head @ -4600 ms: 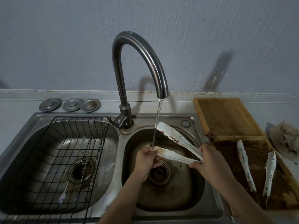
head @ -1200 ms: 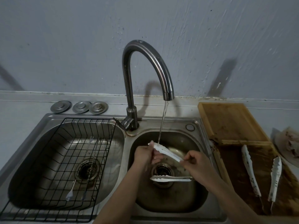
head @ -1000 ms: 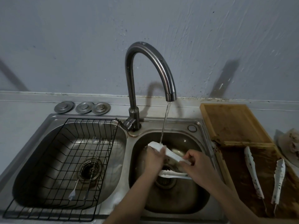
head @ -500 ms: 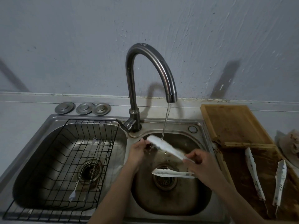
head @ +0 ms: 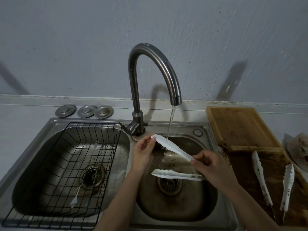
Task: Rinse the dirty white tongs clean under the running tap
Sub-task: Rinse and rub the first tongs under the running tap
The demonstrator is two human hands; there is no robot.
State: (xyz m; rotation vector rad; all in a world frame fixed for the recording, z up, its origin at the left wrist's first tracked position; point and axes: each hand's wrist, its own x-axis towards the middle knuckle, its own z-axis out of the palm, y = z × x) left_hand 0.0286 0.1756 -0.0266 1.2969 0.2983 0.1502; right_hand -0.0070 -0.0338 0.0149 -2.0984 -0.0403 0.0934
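Note:
White tongs [head: 171,146] are spread wide over the right sink basin [head: 175,202]. My right hand [head: 210,165] grips them at the hinge end. Their upper arm slants up to the left under the water stream [head: 170,125] from the curved tap [head: 155,77]. My left hand [head: 141,153] pinches that upper arm's tip. The lower arm [head: 175,174] juts left above the drain [head: 169,184]. A second pair of white tongs [head: 260,177], stained with dark spots, lies on the wooden tray at the right.
A black wire rack [head: 63,165] sits in the left basin with thin metal utensils [head: 90,174] in it. Three metal drain covers [head: 85,111] lie behind it. A wooden tray [head: 240,129] stands right of the sink, and a crumpled stained cloth [head: 298,149] is at the far right.
My left hand has slid along the upper arm to its tip, and the tongs have opened wide again. The upper arm now sits higher under the stream.

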